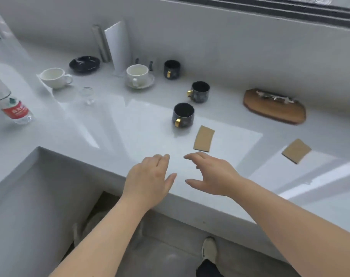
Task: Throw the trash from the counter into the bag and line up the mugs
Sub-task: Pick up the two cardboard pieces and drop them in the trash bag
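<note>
Mugs stand scattered on the white desk (90, 126): three dark mugs with gold handles, the far one (171, 69), the middle one (199, 91) and the near one (183, 115), plus a white cup (54, 77) at left and a white cup on a saucer (138, 75). Two brown cardboard pieces lie flat, one (203, 138) just beside the near mug, the other (296, 150) well to the right. A plastic bottle (11, 102) stands at far left. The left hand (150, 176) and right hand (212, 174) hover over the desk's front edge, fingers spread, both empty.
</note>
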